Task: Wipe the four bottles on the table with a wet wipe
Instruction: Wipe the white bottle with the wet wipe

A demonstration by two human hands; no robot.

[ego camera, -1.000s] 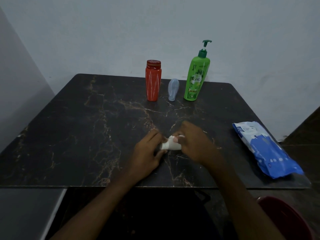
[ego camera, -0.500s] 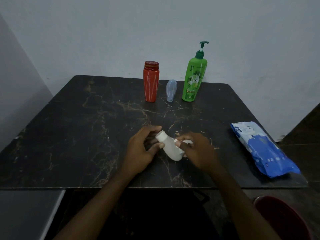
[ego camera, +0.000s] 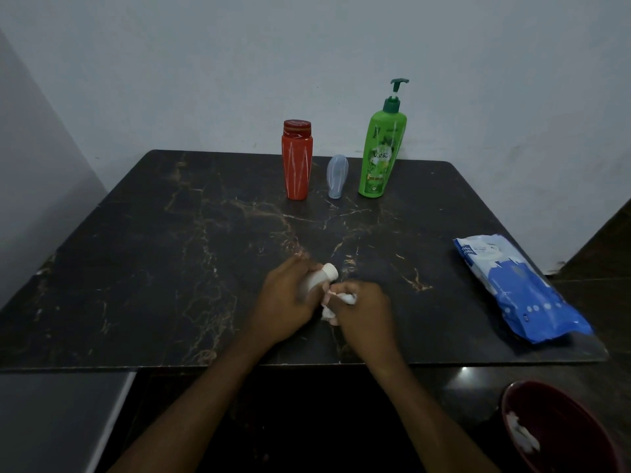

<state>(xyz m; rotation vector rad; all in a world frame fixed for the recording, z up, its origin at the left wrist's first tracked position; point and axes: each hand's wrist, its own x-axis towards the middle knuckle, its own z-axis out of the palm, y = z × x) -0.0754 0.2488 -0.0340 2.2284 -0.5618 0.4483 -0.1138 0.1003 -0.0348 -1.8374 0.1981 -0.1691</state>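
Your left hand (ego camera: 283, 302) gripping white bottle (ego camera: 319, 279), fingers curling round body, cap end pointing up and away from you, over near-centre of dark table (ego camera: 136, 268). Your right hand (ego camera: 362, 305) pinching bunched wet wipe (ego camera: 345, 298) against bottle's lower side. Along far edge: red bottle (ego camera: 297, 162) standing, small pale blue bottle (ego camera: 336, 175) just beside it, green pump bottle (ego camera: 380, 155) standing. Blue wipes pack (ego camera: 519, 288) lying flat at right edge. Dark red bin (ego camera: 560, 435) sitting below right corner, holding white wad.

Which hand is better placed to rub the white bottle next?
Probably the right hand: it pinches the wet wipe beside the white bottle, while the left hand grips that bottle.
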